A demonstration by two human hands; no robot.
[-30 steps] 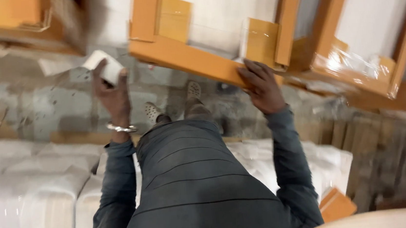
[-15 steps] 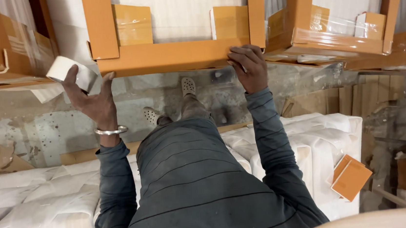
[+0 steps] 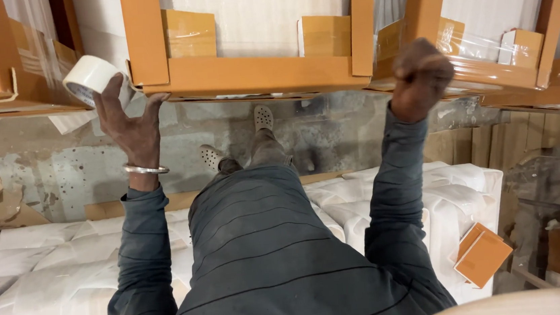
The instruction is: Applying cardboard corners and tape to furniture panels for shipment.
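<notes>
Left hand (image 3: 130, 127) grips a roll of tape (image 3: 89, 80) up by the corner of the orange-framed panel (image 3: 252, 74); right hand (image 3: 420, 79) is clenched, holding nothing, near its other end. Panel looks stiff and heavy, probably fragile inside, so grab the cardboard edging. White wrapped bundles (image 3: 46, 266) lie below.

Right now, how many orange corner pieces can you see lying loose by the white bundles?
1. One orange corner piece leans against the white wrapped bundles at lower right, below the right hand. Others are fitted on the orange-framed panels above; more may be hidden.
</notes>
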